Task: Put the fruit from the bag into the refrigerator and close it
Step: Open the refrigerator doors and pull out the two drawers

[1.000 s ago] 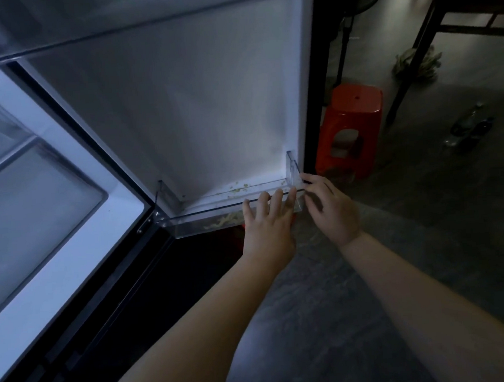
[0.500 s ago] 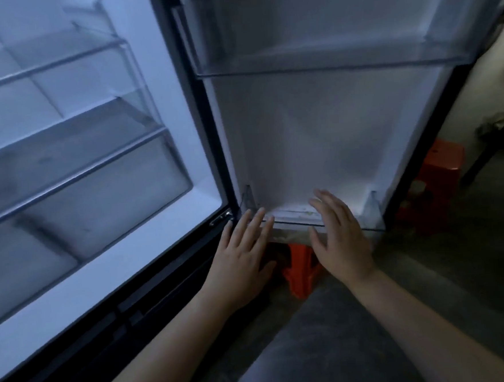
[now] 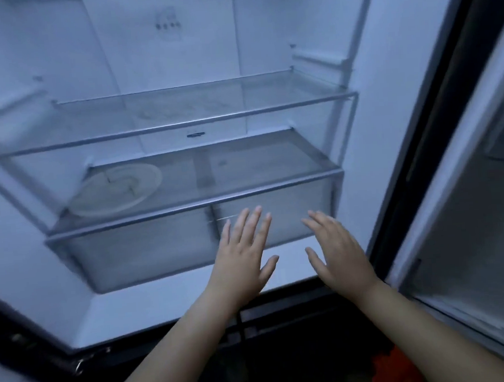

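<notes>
The fridge (image 3: 389, 121) stood open and filled most of the view, its pale inside lit bluish. At the bottom sat two clear drawers side by side: the left drawer (image 3: 141, 252) toward 8 o'clock and the right drawer (image 3: 289, 227) toward 5 o'clock. Their fronts were cloudy, and what they held could not be told. Directly over them lay the lower shelf (image 3: 243, 167), which carried one round pale disc (image 3: 116, 190) at its 9 o'clock end. The upper shelf (image 3: 179, 112) ran across at 12 o'clock, also of glass with a metal front edge. A small control panel (image 3: 168, 25) showed on the back wall at 12 o'clock.

Counted: two shelves, two drawers, one disc, two hands.

The left hand (image 3: 243, 260) and right hand (image 3: 338, 253) were both held flat, fingers straight and spread wide, holding nothing. They were just beside each other, at about 5 o'clock from the middle, with their fingertips over the front of the right drawer. Whether they touched it could not be told.

A white ledge (image 3: 163, 304) ran below the drawers, with a black bar (image 3: 283, 311) under it. The door (image 3: 471, 235) hung open at 3 o'clock. The room was dim, and part of an orange stool (image 3: 394, 368) showed on the dark floor at 5 o'clock.
</notes>
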Tool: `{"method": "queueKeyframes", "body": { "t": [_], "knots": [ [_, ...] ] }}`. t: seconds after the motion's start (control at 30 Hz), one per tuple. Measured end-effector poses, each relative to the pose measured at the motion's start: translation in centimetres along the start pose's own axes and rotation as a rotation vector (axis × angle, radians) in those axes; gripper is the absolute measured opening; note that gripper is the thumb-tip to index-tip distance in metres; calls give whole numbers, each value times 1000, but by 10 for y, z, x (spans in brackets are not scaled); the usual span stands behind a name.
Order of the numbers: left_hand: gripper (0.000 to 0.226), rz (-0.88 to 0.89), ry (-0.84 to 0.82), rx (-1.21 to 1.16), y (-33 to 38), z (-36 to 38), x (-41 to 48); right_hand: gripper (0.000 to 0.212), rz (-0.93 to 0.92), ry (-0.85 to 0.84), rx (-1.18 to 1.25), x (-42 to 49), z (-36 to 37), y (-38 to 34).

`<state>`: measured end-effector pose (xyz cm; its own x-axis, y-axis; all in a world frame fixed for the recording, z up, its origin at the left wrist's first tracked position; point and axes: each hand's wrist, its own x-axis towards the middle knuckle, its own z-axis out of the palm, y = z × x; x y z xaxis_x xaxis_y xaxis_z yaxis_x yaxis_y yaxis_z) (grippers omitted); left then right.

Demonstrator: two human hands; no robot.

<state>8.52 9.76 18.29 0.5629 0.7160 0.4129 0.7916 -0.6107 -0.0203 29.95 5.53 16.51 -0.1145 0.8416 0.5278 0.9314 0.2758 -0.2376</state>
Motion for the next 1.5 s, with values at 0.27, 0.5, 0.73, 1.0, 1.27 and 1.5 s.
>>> {"method": "queueKeyframes", "body": {
  "t": [0.27, 0.5, 0.73, 1.0, 1.27, 1.5],
  "knots": [
    [71, -234, -20, 43, -99, 17, 3, 57, -111, -105, 12, 95, 75, -51],
    [73, -266, 10, 90, -153, 48, 9, 61, -127, -131, 32, 136, 129, -70],
    [76, -241, 101, 127, -164, 69, 7, 67, -128, -64, -15, 138, 151, -69],
    [77, -263, 91, 60, -163, 69, 7, 70, -80, -67, 85, 134, 155, -75],
    [44, -822, 417, -973, -124, 46, -11, 33, 493, 114, 918, 112, 125, -103],
    [36, -1369, 554, -2206, -134, 49, -3, 22, 1258, 117, 1832, 122, 131, -85]
  ]
}}
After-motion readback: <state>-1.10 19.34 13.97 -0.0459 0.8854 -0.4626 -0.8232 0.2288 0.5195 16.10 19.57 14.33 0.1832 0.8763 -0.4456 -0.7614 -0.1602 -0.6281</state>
